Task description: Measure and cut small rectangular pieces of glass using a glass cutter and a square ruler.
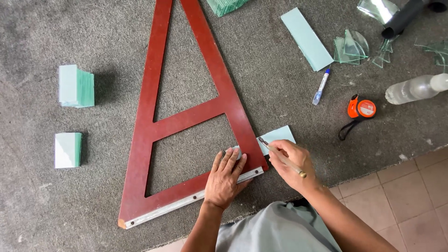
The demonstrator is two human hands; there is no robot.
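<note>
Head view: the left hand (pixel 225 176) lies flat, fingers together and spread down, pressing the red wooden square (pixel 186 116) onto a pale green glass strip (pixel 279 136) at the bench (pixel 280 93) edge near the person. The right hand (pixel 294 164) has its fingers clamped on a glass cutter (pixel 281 157), whose tip sits against the square's right edge, on the strip. The step in hand looks like scoring the strip along that edge; the stroke would call for steady pressure and a square that does not slip. By count: one square, one cutter, one strip under it, one longer strip (pixel 306 38) farther off, two stacks of cut glass (pixel 76 86) at left, one marker (pixel 321 87), one orange tape measure (pixel 360 108), one plastic bottle (pixel 413 88), and several offcuts (pixel 351 47).
</note>
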